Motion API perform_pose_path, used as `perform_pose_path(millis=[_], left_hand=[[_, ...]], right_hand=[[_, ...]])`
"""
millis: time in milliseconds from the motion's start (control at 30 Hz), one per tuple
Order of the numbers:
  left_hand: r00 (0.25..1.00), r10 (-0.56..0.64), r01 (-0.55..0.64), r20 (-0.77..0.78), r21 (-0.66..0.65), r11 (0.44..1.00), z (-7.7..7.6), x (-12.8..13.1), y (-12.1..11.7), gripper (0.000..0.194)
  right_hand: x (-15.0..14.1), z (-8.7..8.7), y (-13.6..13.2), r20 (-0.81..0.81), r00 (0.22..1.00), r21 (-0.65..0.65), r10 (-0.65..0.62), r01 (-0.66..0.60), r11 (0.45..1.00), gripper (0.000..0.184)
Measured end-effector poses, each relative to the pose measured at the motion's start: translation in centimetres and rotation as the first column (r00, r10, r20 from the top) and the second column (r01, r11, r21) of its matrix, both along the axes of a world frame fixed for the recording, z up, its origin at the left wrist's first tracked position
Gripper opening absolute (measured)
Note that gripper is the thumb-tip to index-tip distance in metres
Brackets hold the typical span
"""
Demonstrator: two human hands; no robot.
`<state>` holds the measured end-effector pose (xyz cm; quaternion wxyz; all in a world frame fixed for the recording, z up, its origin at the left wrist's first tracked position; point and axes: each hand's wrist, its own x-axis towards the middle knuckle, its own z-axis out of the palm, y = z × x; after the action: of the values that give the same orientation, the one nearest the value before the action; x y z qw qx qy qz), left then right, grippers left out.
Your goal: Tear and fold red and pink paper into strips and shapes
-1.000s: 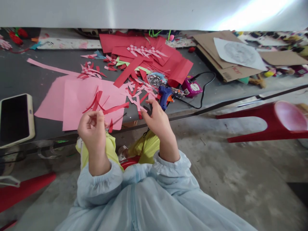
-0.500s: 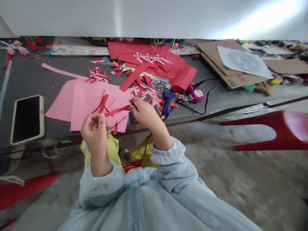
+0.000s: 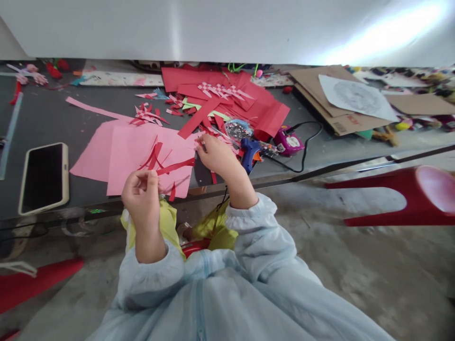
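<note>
Between the thumb and fingers of my left hand (image 3: 142, 194) is a red paper strip (image 3: 177, 166), its free end reaching right over pink paper sheets (image 3: 117, 156). My right hand (image 3: 218, 154) is just beyond that free end, at the edge of a pile of pink and red paper scraps (image 3: 209, 130). Its fingertips are drawn together at the scraps, and what they hold, if anything, is too small to make out. More loose red strips (image 3: 153, 154) lie on the pink sheets near my left hand.
A blue glue gun (image 3: 250, 154) lies right of my right hand, near a purple box (image 3: 288, 141) with a black cord. Red paper sheets (image 3: 263, 111) spread behind. A phone (image 3: 44, 177) lies at left, cardboard (image 3: 320, 94) at right. A red stool (image 3: 423, 194) stands beyond the table edge.
My right hand has shifted slightly away from the strip's free end, toward the scraps. My left hand still holds the strip. The whole view has shifted a little.
</note>
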<state>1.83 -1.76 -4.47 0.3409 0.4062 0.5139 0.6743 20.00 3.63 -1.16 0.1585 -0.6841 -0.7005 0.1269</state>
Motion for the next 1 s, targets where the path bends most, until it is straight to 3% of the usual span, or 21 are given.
perform_pose_path(millis=[167,367,800,1000], left_hand=[[1.000,-0.010,0.010,0.029,0.003,1.000,0.2,0.0,-0.3,0.012],[1.000,-0.014,0.015,0.027,-0.030,0.999,0.0,0.0,-0.2,0.017],[0.996,-0.052,0.056,0.077,-0.052,0.997,-0.2,0.1,-0.1,0.022],[0.993,-0.051,0.058,0.110,-0.057,0.997,-0.2,0.2,0.1,0.026]], right_hand=[[-0.5,0.9,2.2,0.246,0.968,-0.066,0.048,-0.032,0.997,0.040],[-0.8,1.3,4.3,0.373,0.917,-0.159,0.141,-0.086,0.983,0.042],[0.4,1.2,6.9,0.372,0.905,-0.131,0.207,-0.170,0.977,0.050],[2.6,3.7,8.7,0.356,0.933,0.014,0.047,-0.056,0.998,0.042]])
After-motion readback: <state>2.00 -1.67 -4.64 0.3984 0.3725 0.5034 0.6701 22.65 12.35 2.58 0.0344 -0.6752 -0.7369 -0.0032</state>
